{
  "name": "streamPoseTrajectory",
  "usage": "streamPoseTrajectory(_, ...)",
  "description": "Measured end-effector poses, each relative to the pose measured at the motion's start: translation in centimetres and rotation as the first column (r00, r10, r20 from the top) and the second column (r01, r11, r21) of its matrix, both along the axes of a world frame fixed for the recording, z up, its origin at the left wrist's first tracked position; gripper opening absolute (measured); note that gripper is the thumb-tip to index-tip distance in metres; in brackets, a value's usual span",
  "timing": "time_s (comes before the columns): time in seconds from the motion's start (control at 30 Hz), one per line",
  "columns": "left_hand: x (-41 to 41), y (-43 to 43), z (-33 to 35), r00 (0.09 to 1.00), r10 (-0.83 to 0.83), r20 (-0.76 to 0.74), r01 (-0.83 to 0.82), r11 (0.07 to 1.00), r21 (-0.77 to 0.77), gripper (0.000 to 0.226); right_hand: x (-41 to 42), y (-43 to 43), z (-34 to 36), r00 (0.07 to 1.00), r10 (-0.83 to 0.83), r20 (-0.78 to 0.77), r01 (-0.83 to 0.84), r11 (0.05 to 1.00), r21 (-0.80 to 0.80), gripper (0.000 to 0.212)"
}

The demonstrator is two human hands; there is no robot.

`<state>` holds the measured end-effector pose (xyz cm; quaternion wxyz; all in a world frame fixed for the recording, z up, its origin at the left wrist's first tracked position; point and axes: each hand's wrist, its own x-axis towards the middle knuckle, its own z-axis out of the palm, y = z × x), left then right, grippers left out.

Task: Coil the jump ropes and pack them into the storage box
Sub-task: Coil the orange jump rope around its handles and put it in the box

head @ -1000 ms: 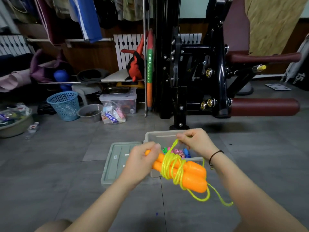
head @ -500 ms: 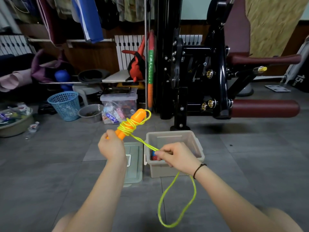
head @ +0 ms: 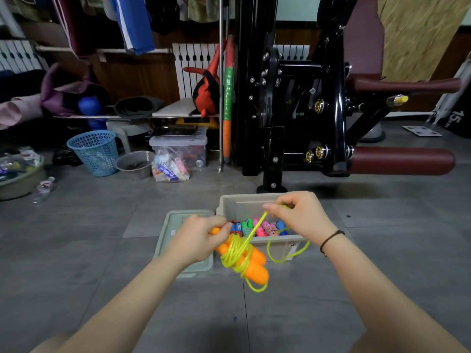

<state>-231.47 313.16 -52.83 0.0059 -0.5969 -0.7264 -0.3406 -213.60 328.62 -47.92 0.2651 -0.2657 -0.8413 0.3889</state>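
Two orange plastic handles [head: 257,272]: left hand [head: 196,238] grips them; right hand [head: 300,217], at two o'clock, pinches thin yellow cord [head: 235,254]. Wrap tight.

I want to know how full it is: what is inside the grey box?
Inside the box lie coiled jump ropes, blue, green and pink. The right hand and the yellow rope it pinches cover the right part; its bottom is hidden.

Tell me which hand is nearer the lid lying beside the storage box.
Left. The left hand, gripping the orange handles, sits over the right edge of the lid; the right hand, pinching the yellow cord, is above the storage box, further right.
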Motion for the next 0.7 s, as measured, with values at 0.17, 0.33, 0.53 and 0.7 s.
streamPoseTrajectory(0.17,2.6,-1.5,3.4,0.726,-0.114,0.678,-0.011,0.984,0.178,0.034,-0.7,0.0,-0.8,0.999,0.022,-0.034,-0.024,0.997,-0.074,0.034)
streamPoseTrajectory(0.33,2.7,-1.7,4.9,0.333,-0.103,0.937,-0.329,0.919,0.218,0.042,-1.9,-1.8,-1.4,0.996,0.032,-0.085,-0.049,0.977,-0.208,0.055)
streamPoseTrajectory(0.53,0.5,-0.9,4.5,0.013,-0.117,0.993,-0.655,0.749,0.097,0.026,-2.7,-3.5,-2.4,0.982,0.187,0.024,-0.178,0.96,-0.215,0.034)
streamPoseTrajectory(0.7,-3.0,-0.9,3.9,0.224,0.204,0.953,-0.844,0.53,0.085,0.031,-2.9,-5.7,-2.6,0.897,0.323,0.303,-0.321,0.945,-0.058,0.033)
